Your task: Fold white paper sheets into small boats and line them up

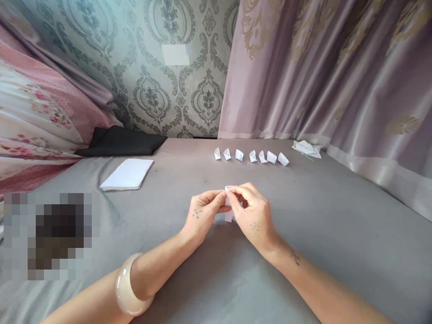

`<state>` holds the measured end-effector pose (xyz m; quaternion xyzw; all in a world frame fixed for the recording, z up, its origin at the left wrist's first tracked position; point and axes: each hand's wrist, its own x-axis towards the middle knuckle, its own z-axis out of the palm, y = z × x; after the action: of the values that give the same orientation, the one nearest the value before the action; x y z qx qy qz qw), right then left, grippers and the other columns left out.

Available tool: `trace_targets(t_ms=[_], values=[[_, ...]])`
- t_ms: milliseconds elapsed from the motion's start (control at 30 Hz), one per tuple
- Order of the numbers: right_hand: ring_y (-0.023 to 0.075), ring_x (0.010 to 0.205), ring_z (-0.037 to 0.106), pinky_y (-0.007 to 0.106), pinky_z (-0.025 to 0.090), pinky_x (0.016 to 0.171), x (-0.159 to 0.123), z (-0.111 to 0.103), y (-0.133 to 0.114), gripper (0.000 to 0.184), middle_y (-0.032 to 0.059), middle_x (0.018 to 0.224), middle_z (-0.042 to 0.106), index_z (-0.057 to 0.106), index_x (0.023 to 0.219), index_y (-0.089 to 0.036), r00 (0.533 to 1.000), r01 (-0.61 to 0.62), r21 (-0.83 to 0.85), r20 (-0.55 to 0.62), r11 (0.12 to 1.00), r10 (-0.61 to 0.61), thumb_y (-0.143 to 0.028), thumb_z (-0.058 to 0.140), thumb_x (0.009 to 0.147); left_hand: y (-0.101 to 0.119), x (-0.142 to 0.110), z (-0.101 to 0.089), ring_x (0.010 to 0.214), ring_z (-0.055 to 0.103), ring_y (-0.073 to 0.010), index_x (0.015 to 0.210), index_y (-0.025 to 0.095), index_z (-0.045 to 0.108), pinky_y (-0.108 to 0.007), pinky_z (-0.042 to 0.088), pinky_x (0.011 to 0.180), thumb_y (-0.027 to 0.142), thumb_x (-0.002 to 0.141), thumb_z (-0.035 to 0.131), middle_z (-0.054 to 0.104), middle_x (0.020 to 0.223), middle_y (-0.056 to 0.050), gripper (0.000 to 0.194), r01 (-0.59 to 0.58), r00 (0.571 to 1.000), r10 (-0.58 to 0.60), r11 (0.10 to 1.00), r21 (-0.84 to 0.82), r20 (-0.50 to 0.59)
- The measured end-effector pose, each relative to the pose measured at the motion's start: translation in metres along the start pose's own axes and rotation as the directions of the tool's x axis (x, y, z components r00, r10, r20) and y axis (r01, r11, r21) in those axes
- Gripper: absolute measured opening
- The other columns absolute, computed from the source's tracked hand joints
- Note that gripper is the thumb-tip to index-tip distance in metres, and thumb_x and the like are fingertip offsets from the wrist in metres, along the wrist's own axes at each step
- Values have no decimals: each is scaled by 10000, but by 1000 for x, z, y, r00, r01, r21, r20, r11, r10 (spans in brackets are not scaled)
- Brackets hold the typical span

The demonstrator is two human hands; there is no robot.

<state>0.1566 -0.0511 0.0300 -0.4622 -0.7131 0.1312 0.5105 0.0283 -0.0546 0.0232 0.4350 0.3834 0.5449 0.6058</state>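
Both hands meet at the middle of the grey cloth surface, pinching one small folded piece of white paper. My left hand grips its left side between thumb and fingers. From the right, my right hand pinches the top edge, thumb close to the left thumb. A strip of the paper hangs below the fingers; most of the rest is hidden behind them. Beyond the hands stands a row of several small folded white paper boats.
A stack of white paper lies to the left, near a folded black cloth. At the far right are crumpled white papers with a thin light-blue stick. Curtains hang along the right; a blurred patch covers the lower left.
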Motion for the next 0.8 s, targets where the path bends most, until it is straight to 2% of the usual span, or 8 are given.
trace_targets(t_ms=[133,367,533,667,733,800], values=[[125,681,586,260,503,671,3,-2,-1,145,30,840,642,678,848,-205,997,-73,75,44,995,70,-238,541,881,1,0,1,915,673,-229,986,154,746,-367,547,853,404,794,668,737,962,-98,324,9,1000,-9,1000,9,-5],[132,687,603,251,494,630,7,-10,-4,190,38,854,651,692,806,-198,969,-223,167,146,960,199,-299,546,874,0,1,1,907,664,-226,940,163,754,-367,554,826,394,765,698,738,945,-89,295,-20,999,20,1000,-3,-31],[134,682,594,247,476,603,6,-10,-3,221,35,815,629,685,795,-190,957,-250,172,194,953,216,-315,526,882,2,1,2,861,649,-203,872,172,757,-359,550,803,386,737,724,729,903,-72,256,-16,998,13,999,-44,-64],[122,637,557,248,451,592,6,-9,-1,238,27,773,602,677,795,-182,961,-228,130,189,965,202,-319,510,894,4,1,2,853,607,-180,818,195,757,-277,516,705,368,747,710,700,902,-53,193,-69,990,79,994,88,-114],[119,615,539,249,439,581,6,-9,-1,251,21,742,586,681,791,-179,960,-232,116,188,966,208,-332,512,896,6,1,2,865,590,-170,790,201,758,-256,479,720,346,752,703,685,907,-45,159,-119,981,143,978,173,-134],[115,597,525,247,431,568,5,-9,-2,264,13,716,573,688,775,-180,957,-245,127,189,961,219,-351,523,891,7,2,2,876,584,-167,778,206,758,-258,453,774,330,757,696,680,896,-40,140,-145,976,172,971,190,-136]])
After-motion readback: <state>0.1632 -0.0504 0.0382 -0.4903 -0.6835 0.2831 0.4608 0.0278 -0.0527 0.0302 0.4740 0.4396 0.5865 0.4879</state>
